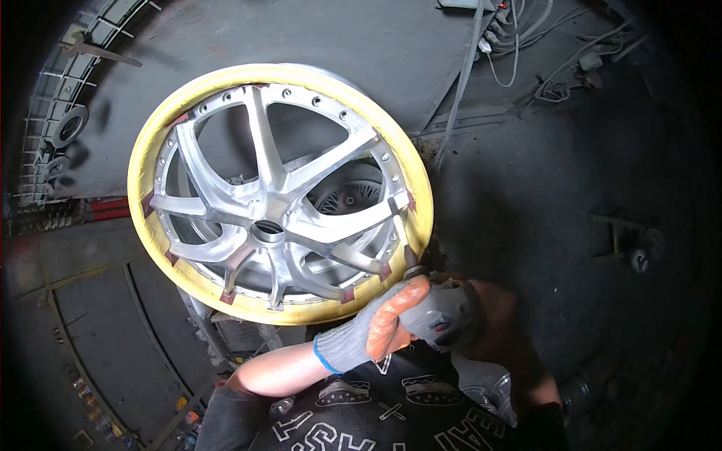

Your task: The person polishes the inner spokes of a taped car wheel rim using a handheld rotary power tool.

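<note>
A bare-metal alloy wheel rim (263, 199) with several spokes lies face up, its outer lip wrapped in yellow tape (143, 143). Small dark red patches show at the spoke ends. My left hand (387, 323), in a grey glove with orange coating, is closed around the front of a grey handheld power tool (438, 316). My right hand (489, 319) grips the tool's rear; its fingers are mostly in shadow. The tool's narrow tip (410, 255) points at the rim's lower right edge, near a spoke end. Whether it touches the metal I cannot tell.
Another wheel (350, 197) shows through the spokes below. Cables (519, 37) hang at the upper right. A metal rack (45, 135) with small rings stands at the far left. A small wheeled object (639, 255) sits on the floor at right.
</note>
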{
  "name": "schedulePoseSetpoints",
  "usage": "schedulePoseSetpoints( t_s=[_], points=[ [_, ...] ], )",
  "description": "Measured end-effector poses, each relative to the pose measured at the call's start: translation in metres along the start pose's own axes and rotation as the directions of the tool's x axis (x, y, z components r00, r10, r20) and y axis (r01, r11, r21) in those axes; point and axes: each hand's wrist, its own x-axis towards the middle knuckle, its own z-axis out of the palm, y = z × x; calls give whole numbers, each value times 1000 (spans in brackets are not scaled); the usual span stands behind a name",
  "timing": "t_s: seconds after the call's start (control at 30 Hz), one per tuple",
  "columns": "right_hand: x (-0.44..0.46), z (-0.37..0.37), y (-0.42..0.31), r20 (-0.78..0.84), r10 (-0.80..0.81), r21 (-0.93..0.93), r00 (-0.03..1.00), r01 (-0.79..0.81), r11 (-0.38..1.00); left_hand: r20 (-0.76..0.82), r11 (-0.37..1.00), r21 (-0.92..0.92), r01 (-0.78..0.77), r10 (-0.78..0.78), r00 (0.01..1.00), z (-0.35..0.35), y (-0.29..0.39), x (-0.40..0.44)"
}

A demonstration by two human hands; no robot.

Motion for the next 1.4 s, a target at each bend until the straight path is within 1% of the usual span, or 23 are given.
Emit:
schedulePoseSetpoints(
  t_s=[0.03,0.07,0.13,0.27,0.33,0.4,0.47,0.53,0.6,0.73,0.8,0.83,0.87,0.93,0.97,1.0,1.07,1.1,1.17,1.2,1.27,1.33,1.4],
  points=[
    [-1,-2,0,1,0,-2,1000,0,1000,67,1000,-8,-28,28,997,-2,0,4],
    [-1,-3,0,-2,22,-24,1000,-22,999,68,1000,-9,-29,29,997,-1,-2,5],
    [-4,-4,1,-3,45,-45,999,-45,998,5,998,-43,-45,45,999,0,-7,7],
    [-4,-1,-2,52,11,-36,999,-9,999,57,1000,-2,-15,15,998,1,-2,-8],
    [0,1,-7,78,1,-19,997,1,1000,48,995,45,-88,86,995,10,0,-20],
    [2,5,-11,125,-50,15,991,49,999,50,995,63,-78,75,996,11,4,-28],
    [1,14,-13,119,-34,15,992,33,999,33,996,-1,-90,90,995,4,1,-35],
    [0,18,-13,113,-19,17,993,17,1000,25,995,3,-103,103,994,2,1,-38],
    [1,18,-13,106,13,8,994,-14,1000,-16,995,36,-93,94,995,6,2,-35],
    [-6,10,-2,38,34,-4,999,-34,999,4,993,87,-79,79,997,0,-1,-13],
    [-8,3,4,-1,58,9,998,-58,998,17,999,-3,-49,49,999,-1,-4,3],
    [-10,0,6,0,58,8,998,-58,998,92,993,-103,-57,66,994,1,-3,7],
    [-12,-3,8,-4,78,-11,997,-78,997,92,993,-104,-57,67,994,4,-3,11],
    [-10,-7,8,-8,97,-29,995,-98,995,-11,997,-34,-68,68,998,14,0,16],
    [-8,-9,7,-15,81,-33,997,-81,996,7,998,11,-64,64,998,22,3,16],
    [-6,-10,7,-23,65,-37,998,-66,997,6,998,10,-63,63,998,9,-3,24],
    [-7,-10,9,-18,73,-36,997,-74,997,17,997,-20,70,-70,997,-28,-20,44],
    [-6,-10,9,-15,80,-36,997,-80,996,16,997,-20,70,-70,997,-17,-16,37],
    [-4,-13,6,20,79,-37,997,-78,996,96,996,-66,-67,73,993,13,0,15],
    [-2,-13,4,53,78,-41,996,-76,996,93,995,-66,-68,74,993,10,1,11],
    [1,-10,1,74,47,5,996,-47,999,25,997,23,-71,71,997,4,-3,1],
    [2,-5,-2,91,16,48,996,-20,999,17,998,21,-64,64,998,0,-5,-9],
    [-1,6,-2,117,2,-55,993,5,998,0,995,6,-101,101,995,1,-4,-19]
  ],
)
